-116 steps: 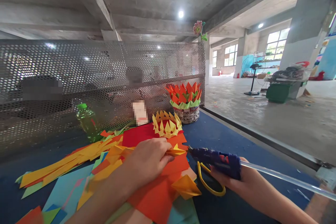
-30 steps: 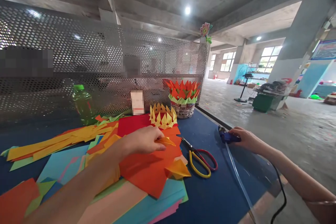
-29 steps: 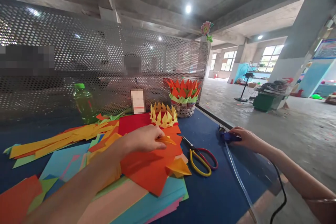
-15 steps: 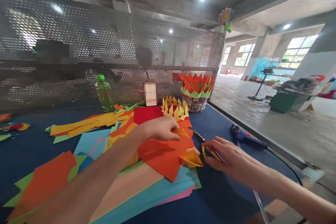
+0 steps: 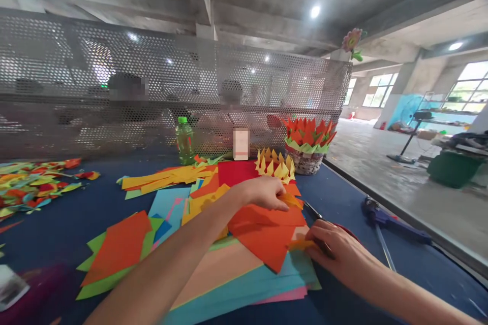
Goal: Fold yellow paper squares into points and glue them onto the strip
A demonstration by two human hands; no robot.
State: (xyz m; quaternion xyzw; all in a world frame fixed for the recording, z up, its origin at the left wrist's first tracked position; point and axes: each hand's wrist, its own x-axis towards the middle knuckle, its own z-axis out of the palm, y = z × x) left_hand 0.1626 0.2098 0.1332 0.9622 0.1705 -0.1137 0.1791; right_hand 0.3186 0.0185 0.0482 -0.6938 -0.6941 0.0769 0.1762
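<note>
Your left arm slants upward, its left hand (image 5: 265, 193) palm-down above the orange sheet (image 5: 263, 236), pinching a folded paper (image 5: 294, 200) at its fingertips. An orange piece (image 5: 301, 245) meets your right hand (image 5: 339, 244), curled inward, grip unclear; scissors (image 5: 313, 210) lie just beyond, the glue gun (image 5: 400, 224) to its right.

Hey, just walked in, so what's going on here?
At a blue table, a person's left hand holds a folded orange paper over an orange sheet. The right hand is at another folded paper and partly covers the scissors; whether it grips either is unclear. The glue gun lies on the table to the right. A yellow paper ring stands beside the red-topped basket.
</note>
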